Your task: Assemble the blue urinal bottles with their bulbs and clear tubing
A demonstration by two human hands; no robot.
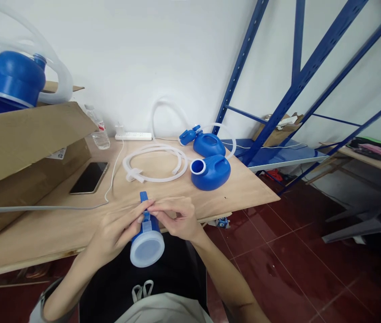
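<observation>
A blue plastic part with a translucent white round cap (147,249) is held over my lap at the table's front edge, its blue handle (143,196) pointing away from me. My left hand (116,229) grips it from the left, fingers closed around the handle's base. From the right, my right hand (177,216) pinches at the same spot, fingertips touching those of my left hand. Whatever small piece lies between the fingertips is mostly hidden. Beyond my hands, a coiled clear tube (156,180) and a blue bottle with a white-rimmed mouth (212,172) lie on the table.
A cardboard box (32,139) with blue parts stands left. A phone (89,177), water bottle (100,134) and power strip (133,136) sit near it. Behind the blue bottle lies another blue bottle (208,146) with a tube. Blue metal shelving (278,101) rises right.
</observation>
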